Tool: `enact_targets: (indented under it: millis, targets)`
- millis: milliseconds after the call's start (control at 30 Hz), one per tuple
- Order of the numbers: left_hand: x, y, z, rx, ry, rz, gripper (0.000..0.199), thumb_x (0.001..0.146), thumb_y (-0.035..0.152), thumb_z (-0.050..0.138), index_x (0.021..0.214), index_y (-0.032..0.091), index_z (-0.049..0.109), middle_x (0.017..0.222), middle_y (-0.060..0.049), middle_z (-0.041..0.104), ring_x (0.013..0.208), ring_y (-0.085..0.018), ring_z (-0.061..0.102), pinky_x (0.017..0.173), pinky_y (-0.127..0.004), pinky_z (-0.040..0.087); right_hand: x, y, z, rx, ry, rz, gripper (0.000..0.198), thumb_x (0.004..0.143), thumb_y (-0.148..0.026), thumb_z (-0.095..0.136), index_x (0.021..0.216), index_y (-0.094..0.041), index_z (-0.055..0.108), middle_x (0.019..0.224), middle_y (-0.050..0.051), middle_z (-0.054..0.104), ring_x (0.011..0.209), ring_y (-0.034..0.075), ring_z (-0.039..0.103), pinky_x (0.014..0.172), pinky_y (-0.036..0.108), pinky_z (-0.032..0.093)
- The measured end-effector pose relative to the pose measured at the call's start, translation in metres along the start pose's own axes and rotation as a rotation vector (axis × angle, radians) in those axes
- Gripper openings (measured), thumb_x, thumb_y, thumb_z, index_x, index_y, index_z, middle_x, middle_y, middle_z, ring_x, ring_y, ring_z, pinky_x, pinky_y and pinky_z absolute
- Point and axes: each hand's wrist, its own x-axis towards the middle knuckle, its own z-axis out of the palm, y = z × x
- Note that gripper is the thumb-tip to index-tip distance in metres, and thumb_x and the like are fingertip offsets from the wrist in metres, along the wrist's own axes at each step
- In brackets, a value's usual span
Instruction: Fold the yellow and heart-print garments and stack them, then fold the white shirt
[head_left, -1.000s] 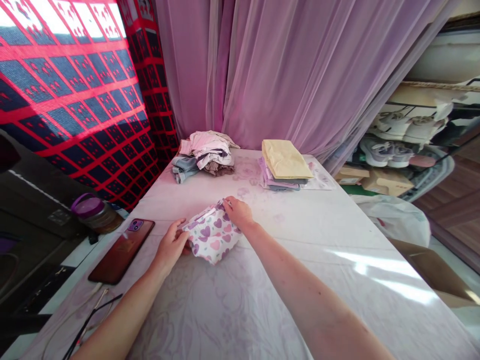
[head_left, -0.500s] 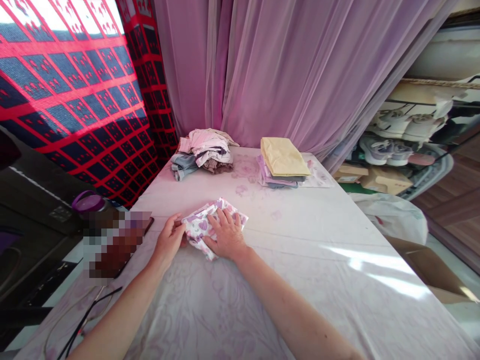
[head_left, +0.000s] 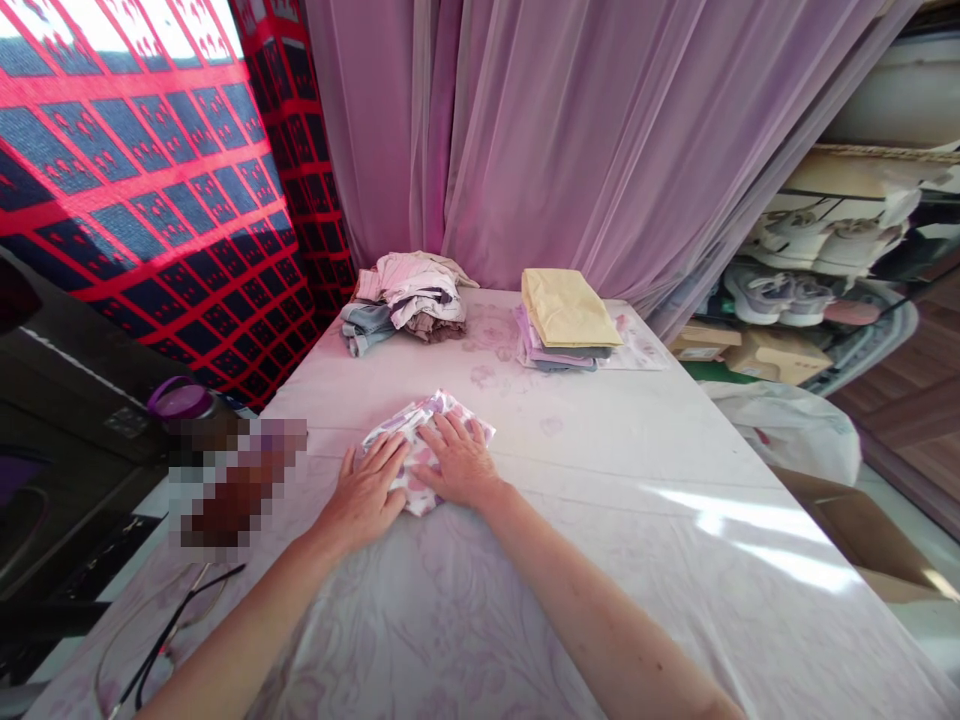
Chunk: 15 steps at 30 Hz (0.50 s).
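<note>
A folded piece of white fabric with a pink and purple print [head_left: 420, 490] lies on the cloth-covered table [head_left: 622, 580] in front of me. My left hand [head_left: 369, 490] rests flat on its left side, fingers stretched out. On its right part lies my right hand [head_left: 459, 462], palm down with the fingers spread. Both hands press on the fabric and grip nothing. Their palms cover much of it, so its exact fold cannot be made out.
A loose heap of clothes [head_left: 420, 295] sits at the back left. Toward the back right is a folded stack topped by a yellow cloth [head_left: 570, 308]. Black-framed glasses [head_left: 180, 610] and cables lie at the left edge. Shoes [head_left: 780, 295] and an open cardboard box [head_left: 847, 520] are at right.
My left hand has moved right from the fabric's left edge and now lies flat on top of it. My right hand stays in nearly the same place.
</note>
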Motion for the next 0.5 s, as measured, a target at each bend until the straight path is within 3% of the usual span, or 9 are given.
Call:
enact_targets:
  millis: [167,267,400,500]
  targets:
    - [0.0,-0.008,-0.002,0.032,-0.074,-0.033,0.068,0.084,0.023,0.042,0.151,0.024,0.036,0.161,-0.007,0.027,0.149,-0.031,0.02,0.117,-0.062,0.013,0.002,0.029,-0.005,-0.029,-0.053,0.048,0.063,0.098,-0.059,0.033,0.151,-0.026,0.035,0.161,0.009,0.025,0.148,0.029,0.019,0.117,0.055,0.014]
    - [0.002,-0.007,-0.005,0.052,-0.056,-0.074,0.067,0.082,0.026,0.049,0.148,0.025,0.042,0.163,-0.011,0.022,0.149,-0.037,0.018,0.115,-0.065,0.014,0.003,0.044,-0.007,-0.03,-0.063,0.088,0.063,0.099,-0.059,0.029,0.152,-0.025,0.034,0.161,0.01,0.025,0.148,0.029,0.02,0.118,0.054,0.015]
    - [-0.007,0.005,-0.013,0.099,0.174,-0.069,0.056,0.079,0.024,0.055,0.136,0.021,0.057,0.16,-0.016,0.027,0.147,-0.04,0.022,0.114,-0.065,0.016,0.002,0.049,-0.006,-0.01,-0.022,0.099,0.061,0.099,-0.058,0.03,0.151,-0.025,0.037,0.159,0.01,0.03,0.147,0.028,0.023,0.118,0.053,0.017]
    - [-0.021,0.025,-0.021,0.067,0.338,0.075,0.039,0.084,0.023,0.053,0.121,0.022,0.065,0.149,-0.013,0.046,0.141,-0.034,0.034,0.115,-0.057,0.023,0.001,0.05,-0.002,0.017,0.063,0.103,0.056,0.099,-0.052,0.036,0.148,-0.024,0.041,0.156,0.012,0.036,0.145,0.028,0.028,0.117,0.052,0.019]
